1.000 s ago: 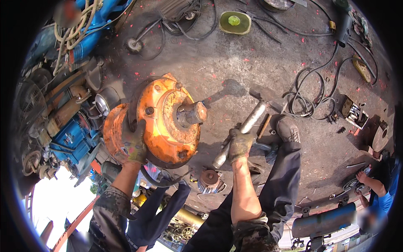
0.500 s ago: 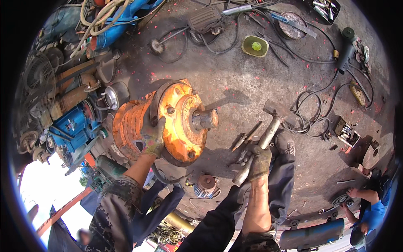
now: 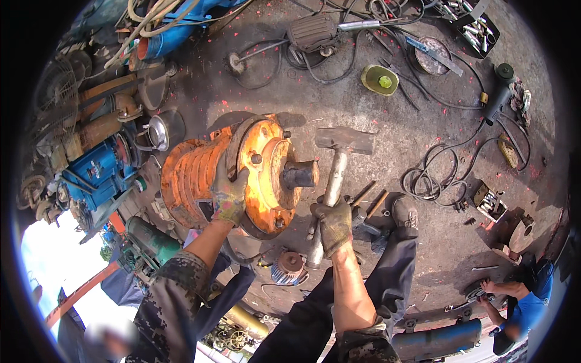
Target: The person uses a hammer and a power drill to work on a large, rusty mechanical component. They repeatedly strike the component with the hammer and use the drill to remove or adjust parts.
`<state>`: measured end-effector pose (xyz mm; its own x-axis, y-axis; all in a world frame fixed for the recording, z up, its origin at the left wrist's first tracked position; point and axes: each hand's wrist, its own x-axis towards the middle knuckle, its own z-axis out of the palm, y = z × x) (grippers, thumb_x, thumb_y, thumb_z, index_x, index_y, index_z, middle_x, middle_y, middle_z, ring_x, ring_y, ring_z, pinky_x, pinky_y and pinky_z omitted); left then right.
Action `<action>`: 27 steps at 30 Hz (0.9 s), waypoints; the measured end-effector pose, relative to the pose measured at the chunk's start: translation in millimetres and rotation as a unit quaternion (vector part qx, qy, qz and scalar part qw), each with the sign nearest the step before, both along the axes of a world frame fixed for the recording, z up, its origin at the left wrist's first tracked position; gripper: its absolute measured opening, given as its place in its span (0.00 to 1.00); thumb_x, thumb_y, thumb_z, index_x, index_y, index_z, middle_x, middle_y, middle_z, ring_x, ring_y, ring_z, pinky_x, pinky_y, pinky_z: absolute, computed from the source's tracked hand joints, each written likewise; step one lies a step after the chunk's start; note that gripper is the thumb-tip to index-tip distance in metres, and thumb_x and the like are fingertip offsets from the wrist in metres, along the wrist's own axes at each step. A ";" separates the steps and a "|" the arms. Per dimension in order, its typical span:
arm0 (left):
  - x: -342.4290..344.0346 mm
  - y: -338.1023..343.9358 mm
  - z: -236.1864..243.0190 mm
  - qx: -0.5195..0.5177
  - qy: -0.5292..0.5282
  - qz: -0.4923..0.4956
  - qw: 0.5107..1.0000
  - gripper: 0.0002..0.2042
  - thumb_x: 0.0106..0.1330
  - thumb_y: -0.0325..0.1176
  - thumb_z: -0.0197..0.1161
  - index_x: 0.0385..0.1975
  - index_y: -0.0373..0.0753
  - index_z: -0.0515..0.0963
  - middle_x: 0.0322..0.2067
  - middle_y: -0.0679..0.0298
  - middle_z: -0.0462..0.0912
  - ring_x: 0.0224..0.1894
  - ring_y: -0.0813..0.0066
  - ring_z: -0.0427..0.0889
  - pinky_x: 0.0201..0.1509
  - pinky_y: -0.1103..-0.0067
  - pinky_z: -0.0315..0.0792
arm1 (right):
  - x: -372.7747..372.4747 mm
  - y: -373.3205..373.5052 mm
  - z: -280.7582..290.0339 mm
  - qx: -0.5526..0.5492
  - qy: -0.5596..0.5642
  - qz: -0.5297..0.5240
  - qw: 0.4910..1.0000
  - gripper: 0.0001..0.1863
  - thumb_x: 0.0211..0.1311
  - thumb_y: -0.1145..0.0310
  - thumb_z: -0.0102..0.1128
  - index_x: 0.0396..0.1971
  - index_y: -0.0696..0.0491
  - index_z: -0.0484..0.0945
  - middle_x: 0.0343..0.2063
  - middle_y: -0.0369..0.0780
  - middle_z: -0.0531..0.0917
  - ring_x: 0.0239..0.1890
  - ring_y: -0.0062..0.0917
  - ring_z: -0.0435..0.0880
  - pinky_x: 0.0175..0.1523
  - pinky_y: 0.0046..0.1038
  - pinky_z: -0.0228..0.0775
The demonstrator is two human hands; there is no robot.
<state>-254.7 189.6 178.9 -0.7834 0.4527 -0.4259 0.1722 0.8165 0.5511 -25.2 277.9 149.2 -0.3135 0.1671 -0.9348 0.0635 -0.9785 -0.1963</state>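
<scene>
An orange gear motor (image 3: 192, 175), ribbed along its body, lies in front of me with its flange (image 3: 259, 163) and bare shaft (image 3: 301, 173) toward the right. My left hand (image 3: 230, 196), in a stained work glove, grips the rim behind the flange; some fingers are hidden by it. My right hand (image 3: 332, 227), also gloved, is closed round the metal handle of a sledgehammer (image 3: 336, 178). The hammer's head (image 3: 345, 140) is just right of the shaft, apart from it. Beside my right hand lie several hand tools (image 3: 362, 213), partly covered.
Cables (image 3: 433, 181) coil over the concrete floor at right, near an angle grinder (image 3: 500, 91). Green dish (image 3: 380, 80) and toolbox (image 3: 472, 27) are farther off. A blue motor (image 3: 97, 172) and kettle (image 3: 162, 132) stand left. At lower right a person in blue (image 3: 532, 308) works on a round part.
My right hand has swung the sledgehammer leftward, bringing its head close to the shaft. My left hand keeps its hold on the gear motor. The whole view has shifted slightly.
</scene>
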 end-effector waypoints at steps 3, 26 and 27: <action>-0.2 0.0 2.6 -0.012 0.005 0.006 1.000 0.32 0.68 0.30 0.68 0.71 0.34 0.65 0.60 0.51 0.80 0.59 0.65 0.82 0.63 0.71 0.76 | 7.3 6.7 -3.1 0.072 -0.070 -0.129 0.987 0.14 0.56 0.79 0.59 0.42 0.60 0.68 0.17 0.40 0.74 0.09 0.25 0.72 0.13 0.28 0.69; -14.5 -17.2 -12.5 -0.018 0.021 -0.027 0.999 0.29 0.70 0.29 0.66 0.70 0.34 0.67 0.59 0.54 0.81 0.59 0.68 0.82 0.62 0.73 0.76 | -24.8 -24.6 -1.3 -0.024 0.043 0.142 0.989 0.09 0.57 0.76 0.64 0.36 0.60 0.74 0.19 0.39 0.76 0.12 0.25 0.75 0.17 0.29 0.68; -14.9 -19.8 -18.5 -0.029 0.036 -0.034 0.998 0.28 0.70 0.29 0.65 0.69 0.33 0.67 0.59 0.54 0.80 0.59 0.68 0.81 0.62 0.73 0.76 | -4.0 -12.4 7.8 -0.101 0.067 0.073 0.990 0.09 0.57 0.76 0.64 0.36 0.60 0.74 0.18 0.38 0.75 0.12 0.25 0.75 0.17 0.29 0.69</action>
<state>-269.6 169.8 160.4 -0.7810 0.4821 -0.3970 0.2661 0.8320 0.4867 -29.3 265.5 157.0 -0.4444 -0.0759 -0.8926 0.1940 -0.9809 -0.0132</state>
